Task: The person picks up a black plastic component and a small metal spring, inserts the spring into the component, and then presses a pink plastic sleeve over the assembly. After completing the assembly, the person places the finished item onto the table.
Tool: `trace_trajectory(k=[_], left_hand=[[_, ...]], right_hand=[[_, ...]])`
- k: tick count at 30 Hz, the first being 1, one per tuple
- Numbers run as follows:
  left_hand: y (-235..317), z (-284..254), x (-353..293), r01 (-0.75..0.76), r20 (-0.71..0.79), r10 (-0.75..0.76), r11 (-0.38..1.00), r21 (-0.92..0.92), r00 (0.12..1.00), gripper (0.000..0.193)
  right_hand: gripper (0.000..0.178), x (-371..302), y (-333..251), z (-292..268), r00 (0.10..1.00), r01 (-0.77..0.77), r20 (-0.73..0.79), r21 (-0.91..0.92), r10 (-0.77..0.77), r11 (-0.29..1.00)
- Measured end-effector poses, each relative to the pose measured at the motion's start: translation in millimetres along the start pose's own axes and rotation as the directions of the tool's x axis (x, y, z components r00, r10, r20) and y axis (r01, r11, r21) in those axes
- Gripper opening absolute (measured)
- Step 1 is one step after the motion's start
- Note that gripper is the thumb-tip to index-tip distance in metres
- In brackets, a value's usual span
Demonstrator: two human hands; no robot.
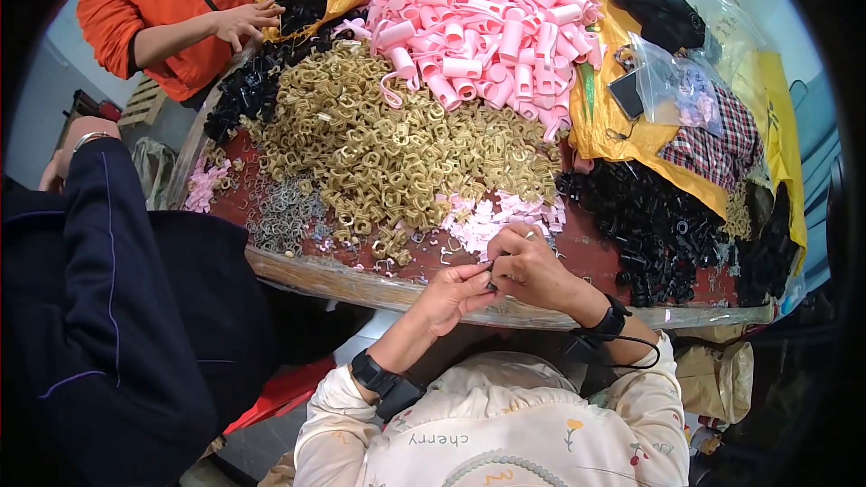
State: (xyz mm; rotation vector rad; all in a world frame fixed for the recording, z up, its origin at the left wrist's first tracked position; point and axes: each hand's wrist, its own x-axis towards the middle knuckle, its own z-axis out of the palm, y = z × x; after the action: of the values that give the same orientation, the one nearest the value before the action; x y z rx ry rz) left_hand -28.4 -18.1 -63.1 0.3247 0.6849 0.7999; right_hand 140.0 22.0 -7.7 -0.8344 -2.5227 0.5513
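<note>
Our left hand (448, 298) and right hand (539, 272) pinch a small dark piece (492, 287) over the edge of the red worktop (591, 260), bare just rightward.

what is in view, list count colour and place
Table: one, red, under heaps
Tubular pieces: one heap, pink, back centre
Looped pieces: one heap, gold, centre
Hooked pieces: one cluster, grey, front left
Flat pieces: two clusters, pale pink, front centre and left
Parts: two heaps, black, right and left
Sheeting: several, yellow, back and right
Clear bag: one, transparent, right
Flat device: one, dark, by clear bag
Checked cloth: one, multicoloured, right
Bundle: one, black, back right
Pallet: one, brown, left floor
People: two, orange and navy clothing, left
Small piece: one, dark, between fingertips
Wristbands: two, black, on wrists
Top: one, cream, bottom
Left hand: one, pinching piece
Right hand: one, pinching piece
</note>
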Motion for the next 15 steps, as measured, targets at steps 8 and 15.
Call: trace_trajectory(k=[8,15], left_hand=[[15.4,-15.6,0.7,-0.038,0.132,0.06,0.986,-0.164,0.989,0.023],[19.1,-40.7,-16.5,-0.085,0.17,0.14,0.951,-0.296,0.975,0.025]], right_hand=[[0.009,17.7,5.6,8.7,0.98,0.029,-0.198,0.187,0.008,0.982],[0.012,20.6,31.5,30.7,0.984,-0.069,-0.137,0.284,0.112,0.956]])
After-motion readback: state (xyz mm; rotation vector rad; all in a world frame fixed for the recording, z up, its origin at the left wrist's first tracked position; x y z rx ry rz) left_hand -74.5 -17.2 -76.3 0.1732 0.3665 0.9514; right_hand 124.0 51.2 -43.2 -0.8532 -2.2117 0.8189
